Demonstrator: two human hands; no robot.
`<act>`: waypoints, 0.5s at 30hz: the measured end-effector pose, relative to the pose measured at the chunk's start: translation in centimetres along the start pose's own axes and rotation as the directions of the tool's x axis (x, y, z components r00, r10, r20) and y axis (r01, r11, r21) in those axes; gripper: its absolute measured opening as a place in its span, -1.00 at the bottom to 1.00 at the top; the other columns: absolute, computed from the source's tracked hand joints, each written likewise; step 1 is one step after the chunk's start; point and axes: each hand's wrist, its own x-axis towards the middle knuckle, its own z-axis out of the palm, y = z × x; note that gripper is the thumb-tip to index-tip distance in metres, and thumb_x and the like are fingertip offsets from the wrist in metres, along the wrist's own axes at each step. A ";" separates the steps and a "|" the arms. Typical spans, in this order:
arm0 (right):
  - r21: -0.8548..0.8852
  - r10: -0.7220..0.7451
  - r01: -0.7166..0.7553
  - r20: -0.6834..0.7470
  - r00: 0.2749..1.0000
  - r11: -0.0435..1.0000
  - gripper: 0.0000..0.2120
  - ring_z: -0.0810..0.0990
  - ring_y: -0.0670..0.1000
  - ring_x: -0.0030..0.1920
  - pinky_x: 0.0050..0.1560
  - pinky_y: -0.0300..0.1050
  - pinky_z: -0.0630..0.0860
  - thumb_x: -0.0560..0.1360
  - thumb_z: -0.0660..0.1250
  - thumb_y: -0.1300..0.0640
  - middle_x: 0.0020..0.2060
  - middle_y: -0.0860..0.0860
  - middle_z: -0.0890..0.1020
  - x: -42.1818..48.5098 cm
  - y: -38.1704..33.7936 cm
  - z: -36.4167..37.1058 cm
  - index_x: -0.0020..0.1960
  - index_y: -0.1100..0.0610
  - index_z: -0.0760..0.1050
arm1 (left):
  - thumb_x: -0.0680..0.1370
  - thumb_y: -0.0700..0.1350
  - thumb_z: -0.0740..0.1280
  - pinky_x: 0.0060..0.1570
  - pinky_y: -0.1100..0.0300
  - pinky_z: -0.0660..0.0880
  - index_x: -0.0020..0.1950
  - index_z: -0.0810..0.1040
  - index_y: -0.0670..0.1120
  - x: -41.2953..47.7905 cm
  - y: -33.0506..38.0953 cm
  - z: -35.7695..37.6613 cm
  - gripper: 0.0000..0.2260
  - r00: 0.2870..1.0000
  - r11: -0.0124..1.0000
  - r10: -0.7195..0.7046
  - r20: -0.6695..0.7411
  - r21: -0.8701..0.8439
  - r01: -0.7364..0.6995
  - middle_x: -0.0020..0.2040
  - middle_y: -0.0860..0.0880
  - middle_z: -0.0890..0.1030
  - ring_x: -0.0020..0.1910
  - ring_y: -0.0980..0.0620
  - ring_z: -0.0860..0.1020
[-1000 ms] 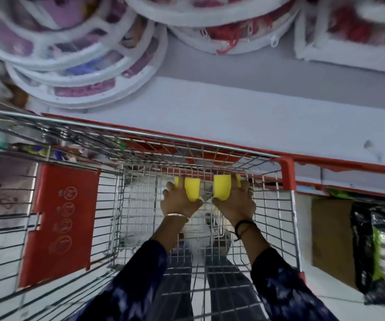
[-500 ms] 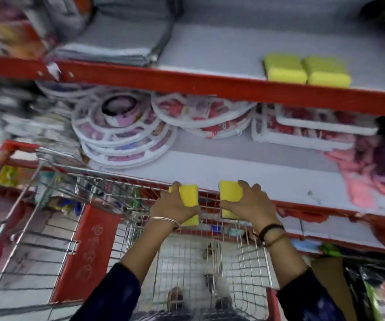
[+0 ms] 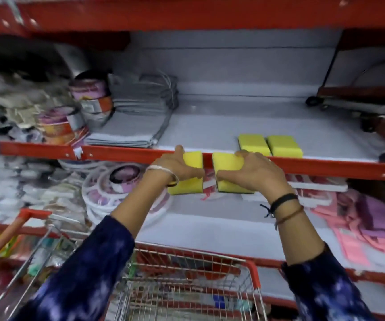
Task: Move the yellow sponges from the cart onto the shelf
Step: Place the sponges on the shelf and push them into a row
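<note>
My left hand (image 3: 178, 166) grips a yellow sponge (image 3: 192, 159), and a second yellow block (image 3: 185, 186) shows below that hand. My right hand (image 3: 255, 173) holds another yellow sponge (image 3: 227, 162) beside it, with more yellow (image 3: 233, 188) under the palm. Both hands are raised in front of the red front lip of the shelf (image 3: 126, 153). Two yellow sponges (image 3: 253, 144) (image 3: 284, 146) lie side by side on the grey shelf board just behind the lip, to the right of my hands. The wire cart (image 3: 186, 283) stands below my arms.
Folded grey cloths (image 3: 135, 126) and stacked round tins (image 3: 89, 105) fill the shelf's left part. White round trays (image 3: 122, 195) and pink cloths (image 3: 367, 225) lie on the lower shelf. A folded trolley (image 3: 358, 107) sits at the far right.
Both hands have lifted the sponges out of the cart and up to the level of the upper shelf's lip. The view has tilted up from the cart to the shelves.
</note>
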 end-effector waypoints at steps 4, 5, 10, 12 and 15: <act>-0.010 0.033 -0.034 -0.059 0.998 0.999 -0.17 0.38 0.17 0.37 0.30 0.05 0.35 0.26 0.35 -0.38 0.37 0.13 0.41 4.6 -1.6 -1.4 0.40 0.03 0.30 | 0.32 0.27 0.39 -0.05 0.12 0.37 0.44 0.19 -0.08 4.2 2.8 -3.0 -0.18 1.000 0.999 0.027 -0.009 0.024 -0.027 0.36 -0.17 0.42 0.21 -0.19 0.46; -0.014 0.056 -0.057 -0.064 0.996 0.998 -0.18 0.39 0.17 0.36 0.28 0.04 0.36 0.27 0.36 -0.36 0.36 0.14 0.42 5.8 -1.8 -1.6 0.39 0.04 0.31 | 0.32 0.27 0.38 -0.07 0.10 0.39 0.46 0.17 -0.08 5.3 3.3 -3.4 -0.16 1.000 0.999 0.023 -0.012 0.044 -0.023 0.40 -0.18 0.37 0.21 -0.19 0.45; -0.044 0.117 -0.120 -0.071 0.991 0.992 -0.25 0.46 0.19 0.29 0.16 0.01 0.44 0.27 0.35 -0.34 0.29 0.13 0.51 11.3 -2.3 -2.3 0.29 0.10 0.38 | 0.32 0.27 0.36 0.13 -0.05 0.54 0.52 0.04 0.00 9.9 5.0 -4.3 -0.11 0.999 0.986 -0.039 0.000 0.164 0.039 0.51 -0.23 0.05 0.34 -0.28 0.37; -0.068 0.130 -0.134 -0.064 0.989 0.989 -0.25 0.47 0.19 0.28 0.17 0.00 0.45 0.27 0.35 -0.34 0.29 0.12 0.51 13.0 -2.5 -2.0 0.29 0.10 0.38 | 0.32 0.29 0.34 0.20 -0.08 0.48 0.52 0.04 -0.01 11.6 5.4 -4.2 -0.10 0.999 0.977 -0.049 0.022 0.210 0.043 0.52 -0.23 0.06 0.38 -0.29 0.33; -0.111 0.140 -0.144 -0.040 0.989 0.983 -0.22 0.45 0.17 0.31 0.22 -0.01 0.44 0.29 0.33 -0.35 0.32 0.14 0.48 14.4 -2.3 -0.9 0.34 0.11 0.34 | 0.31 0.29 0.35 -0.05 -0.02 0.50 0.46 0.18 -0.05 13.2 5.6 -3.7 -0.17 0.998 0.976 -0.047 0.048 0.215 0.035 0.46 -0.20 0.24 0.23 -0.22 0.42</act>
